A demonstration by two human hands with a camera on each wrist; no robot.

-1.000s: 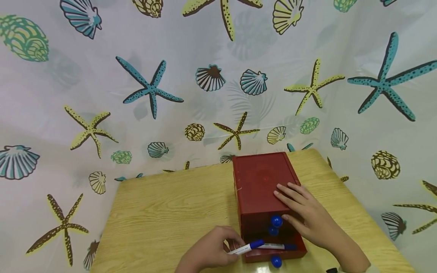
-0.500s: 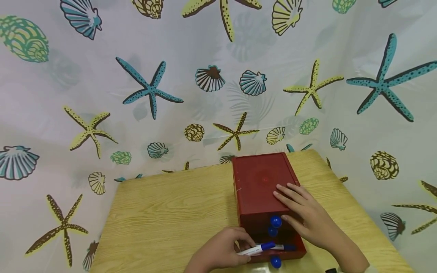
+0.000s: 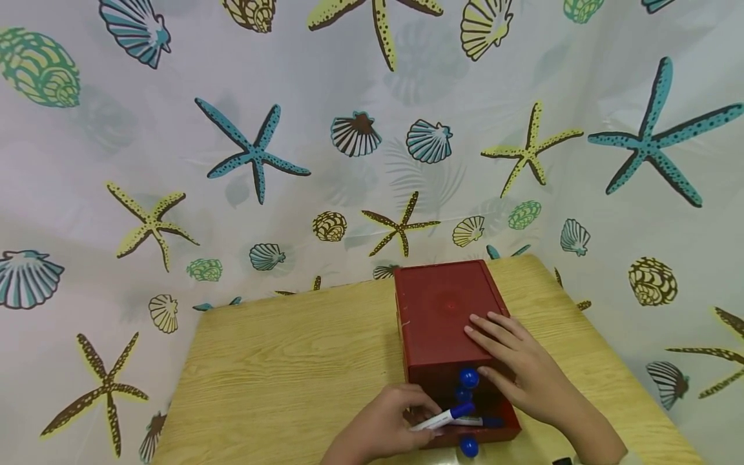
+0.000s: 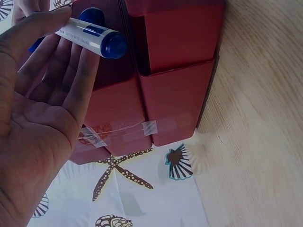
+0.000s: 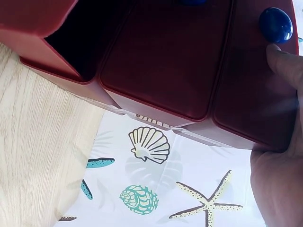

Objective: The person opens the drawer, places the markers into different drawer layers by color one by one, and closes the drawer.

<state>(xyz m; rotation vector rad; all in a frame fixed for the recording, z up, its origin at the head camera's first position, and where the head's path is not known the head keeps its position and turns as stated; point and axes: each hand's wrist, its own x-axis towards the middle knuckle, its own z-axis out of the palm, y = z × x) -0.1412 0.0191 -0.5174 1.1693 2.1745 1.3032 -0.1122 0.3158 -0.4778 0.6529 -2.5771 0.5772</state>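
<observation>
My left hand (image 3: 383, 421) pinches a white marker with a blue cap (image 3: 434, 421) between thumb and fingers, over the left side of the pulled-out bottom drawer (image 3: 507, 434). In the left wrist view, the marker (image 4: 85, 35) points its blue end toward the camera. Behind it a second white marker (image 3: 469, 421), also blue-capped, lies in the drawer. My right hand (image 3: 518, 354) rests with fingers spread on top of the red drawer cabinet (image 3: 444, 310). Its thumb (image 5: 284, 64) is beside the top drawer's blue knob (image 5: 276, 25).
The cabinet stands on a wooden table (image 3: 279, 368), toward its right side. A blue knob (image 3: 469, 446) sticks out from the bottom drawer's front. Behind and beside the table hangs a white curtain (image 3: 349, 77) printed with shells and starfish.
My left hand has moved right with the marker, further over the open drawer, and the capped end now tilts up a little more. The right hand has stayed on the cabinet.
</observation>
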